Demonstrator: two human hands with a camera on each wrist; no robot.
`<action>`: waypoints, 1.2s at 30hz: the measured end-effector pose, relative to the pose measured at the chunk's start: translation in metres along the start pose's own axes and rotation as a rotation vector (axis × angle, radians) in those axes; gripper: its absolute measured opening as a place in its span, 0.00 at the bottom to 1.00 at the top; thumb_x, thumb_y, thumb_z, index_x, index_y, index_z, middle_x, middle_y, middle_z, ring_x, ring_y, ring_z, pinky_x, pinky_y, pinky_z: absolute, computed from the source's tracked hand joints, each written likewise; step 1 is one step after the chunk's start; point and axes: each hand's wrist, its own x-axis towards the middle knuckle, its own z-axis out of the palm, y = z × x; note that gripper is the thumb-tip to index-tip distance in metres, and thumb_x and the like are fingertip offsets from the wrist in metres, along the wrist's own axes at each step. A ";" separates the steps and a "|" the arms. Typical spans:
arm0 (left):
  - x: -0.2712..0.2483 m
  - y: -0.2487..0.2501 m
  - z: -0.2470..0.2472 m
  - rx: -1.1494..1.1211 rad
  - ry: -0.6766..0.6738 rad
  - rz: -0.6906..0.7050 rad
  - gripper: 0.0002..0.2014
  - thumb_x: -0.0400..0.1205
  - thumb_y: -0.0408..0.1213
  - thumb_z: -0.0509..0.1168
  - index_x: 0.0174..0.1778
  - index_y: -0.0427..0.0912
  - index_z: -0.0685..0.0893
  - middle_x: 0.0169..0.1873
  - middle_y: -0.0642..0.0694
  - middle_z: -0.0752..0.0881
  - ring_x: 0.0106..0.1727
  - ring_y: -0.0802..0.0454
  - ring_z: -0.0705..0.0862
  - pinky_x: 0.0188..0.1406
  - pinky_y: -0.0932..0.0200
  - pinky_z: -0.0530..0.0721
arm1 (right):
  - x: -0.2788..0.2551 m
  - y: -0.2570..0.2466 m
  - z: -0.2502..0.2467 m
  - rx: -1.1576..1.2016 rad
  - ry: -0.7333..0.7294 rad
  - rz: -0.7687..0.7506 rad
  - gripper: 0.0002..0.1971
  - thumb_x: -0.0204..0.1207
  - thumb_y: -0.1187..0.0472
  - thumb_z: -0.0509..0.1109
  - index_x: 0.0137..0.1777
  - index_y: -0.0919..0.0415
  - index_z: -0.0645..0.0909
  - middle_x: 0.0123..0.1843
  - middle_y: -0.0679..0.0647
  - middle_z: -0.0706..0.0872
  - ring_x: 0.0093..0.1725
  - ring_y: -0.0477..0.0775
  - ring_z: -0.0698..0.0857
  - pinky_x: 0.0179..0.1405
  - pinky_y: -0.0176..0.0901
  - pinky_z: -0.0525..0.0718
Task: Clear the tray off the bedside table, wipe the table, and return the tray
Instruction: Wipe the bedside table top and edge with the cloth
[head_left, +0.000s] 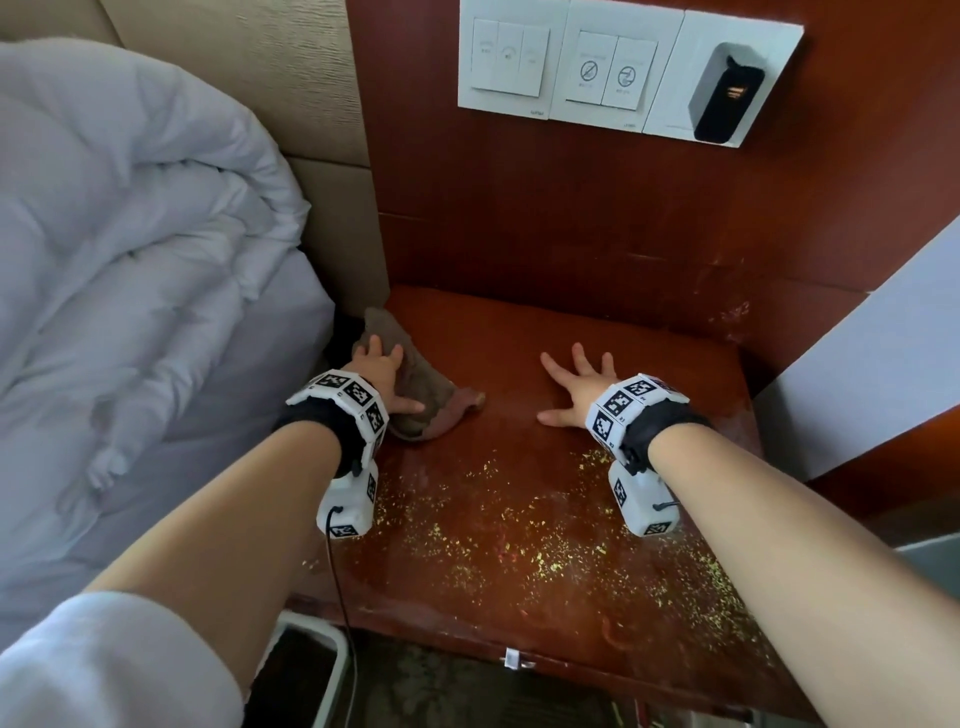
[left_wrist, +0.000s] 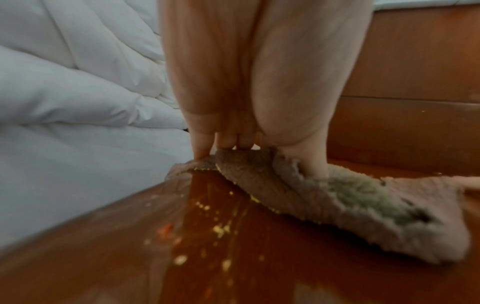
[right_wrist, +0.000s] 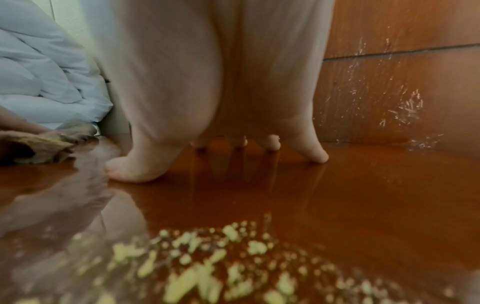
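The red-brown bedside table (head_left: 519, 322) has no tray on it. Yellow crumbs (head_left: 545, 556) are strewn over its front half, and they show large and blurred in the right wrist view (right_wrist: 207, 263). A crumpled brownish cloth (head_left: 441, 410) lies at the back left of the top. My left hand (head_left: 389, 374) presses down on it with straight fingers; in the left wrist view its fingertips (left_wrist: 226, 142) rest on the cloth (left_wrist: 337, 197). To the right, my right hand (head_left: 571, 384) lies flat on bare wood with its fingers spread (right_wrist: 270, 143) and holds nothing.
A white duvet (head_left: 130, 260) lies close against the table's left side. The wood back panel carries a switch plate (head_left: 571, 67) and a black device (head_left: 727, 98). A white panel (head_left: 883, 353) bounds the right. A white-framed object (head_left: 332, 654) stands below the front left corner.
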 end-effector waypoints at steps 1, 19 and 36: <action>-0.002 -0.001 0.002 0.000 0.001 0.002 0.49 0.77 0.57 0.66 0.84 0.41 0.44 0.83 0.34 0.42 0.83 0.32 0.46 0.82 0.42 0.57 | 0.000 0.000 0.000 -0.002 0.005 0.001 0.45 0.75 0.36 0.64 0.82 0.36 0.37 0.85 0.52 0.31 0.82 0.72 0.33 0.80 0.71 0.49; -0.045 -0.016 0.025 -0.009 -0.022 0.011 0.50 0.77 0.58 0.65 0.84 0.41 0.43 0.83 0.34 0.41 0.83 0.33 0.45 0.82 0.43 0.56 | -0.008 -0.009 -0.001 -0.041 0.030 0.037 0.44 0.76 0.36 0.63 0.83 0.39 0.38 0.86 0.56 0.35 0.83 0.73 0.39 0.81 0.68 0.52; -0.084 -0.025 0.042 -0.058 -0.022 0.002 0.48 0.78 0.56 0.65 0.84 0.42 0.42 0.83 0.37 0.39 0.84 0.36 0.44 0.82 0.42 0.56 | -0.022 -0.072 0.018 -0.036 0.080 -0.089 0.34 0.83 0.45 0.57 0.84 0.42 0.43 0.86 0.53 0.40 0.84 0.68 0.41 0.82 0.65 0.51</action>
